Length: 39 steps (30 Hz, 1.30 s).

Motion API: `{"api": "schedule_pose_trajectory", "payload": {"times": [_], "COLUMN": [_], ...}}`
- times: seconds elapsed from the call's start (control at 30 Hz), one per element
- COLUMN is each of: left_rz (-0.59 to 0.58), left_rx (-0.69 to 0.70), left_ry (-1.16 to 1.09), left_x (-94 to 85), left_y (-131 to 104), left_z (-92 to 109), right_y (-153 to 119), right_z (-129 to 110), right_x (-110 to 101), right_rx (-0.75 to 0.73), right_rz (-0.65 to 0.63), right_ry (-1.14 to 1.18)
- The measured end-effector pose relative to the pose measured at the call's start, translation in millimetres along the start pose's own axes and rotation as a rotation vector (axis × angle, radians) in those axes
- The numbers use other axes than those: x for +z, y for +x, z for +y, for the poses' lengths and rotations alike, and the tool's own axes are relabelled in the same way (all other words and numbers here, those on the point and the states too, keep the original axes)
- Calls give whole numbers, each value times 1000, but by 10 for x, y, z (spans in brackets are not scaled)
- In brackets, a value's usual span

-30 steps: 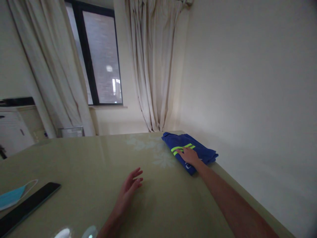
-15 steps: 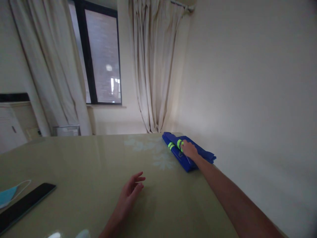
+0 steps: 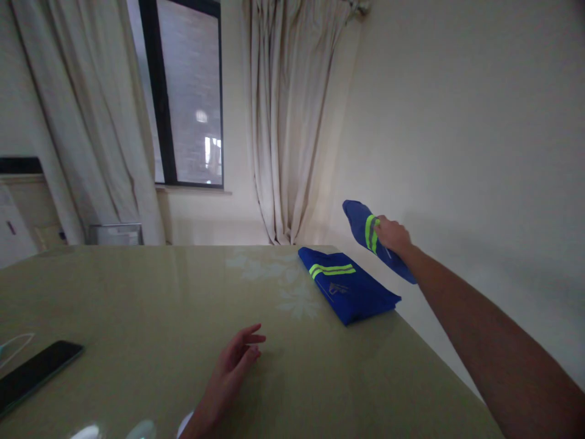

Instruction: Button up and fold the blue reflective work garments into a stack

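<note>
My right hand point(image 3: 395, 235) grips a folded blue garment point(image 3: 359, 221) with yellow-green and grey reflective bands, held up in the air beside the wall. Below it, a second folded blue garment point(image 3: 351, 296) lies flat near the table's right edge, with two bright bands and a printed logo on its face. My left hand point(image 3: 238, 355) rests low over the table, palm turned inward, its fingers apart and nothing in them.
A black phone point(image 3: 41, 372) lies at the left of the pale glossy table point(image 3: 173, 305). Beyond it shows a white mask loop point(image 3: 21, 344), cut off by the frame. The wall point(image 3: 479, 183) runs close along the right side, and a curtain point(image 3: 287, 134) hangs behind the table.
My right hand has lifted the upper blue garment off the other one, up and to the right. The lower garment stays on the table, its top uncovered. My left hand has barely moved.
</note>
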<state>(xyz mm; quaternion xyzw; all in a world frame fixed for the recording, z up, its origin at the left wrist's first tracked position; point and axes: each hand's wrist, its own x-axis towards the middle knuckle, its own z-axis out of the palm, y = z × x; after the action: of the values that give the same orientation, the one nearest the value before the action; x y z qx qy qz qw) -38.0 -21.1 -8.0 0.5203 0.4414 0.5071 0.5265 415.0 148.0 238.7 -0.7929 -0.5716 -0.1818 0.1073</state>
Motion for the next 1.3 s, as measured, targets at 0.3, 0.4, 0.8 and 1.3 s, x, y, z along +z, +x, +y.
{"api": "schedule_pose_trajectory", "payload": {"times": [0.3,0.4,0.8,1.3], "left_rz": [3,-7,-108,-318], "left_rx": [28,65,271,460], "left_ry": [0,17,415,778], "left_x": [-7,-6,131,179], "left_y": [18,35,-83,-111], "left_z": [-38,-80,-69,-105], "right_y": [-1522,-1786,-2889,-2843], "right_z": [-1076,-1132,-1917,-1927], "right_x": [1312,1546,1369,1239], "right_rx": [-306,-286,-605,-566], "right_rz": [-291,-189,-373,-361], "right_ry": [82,127,583,587]}}
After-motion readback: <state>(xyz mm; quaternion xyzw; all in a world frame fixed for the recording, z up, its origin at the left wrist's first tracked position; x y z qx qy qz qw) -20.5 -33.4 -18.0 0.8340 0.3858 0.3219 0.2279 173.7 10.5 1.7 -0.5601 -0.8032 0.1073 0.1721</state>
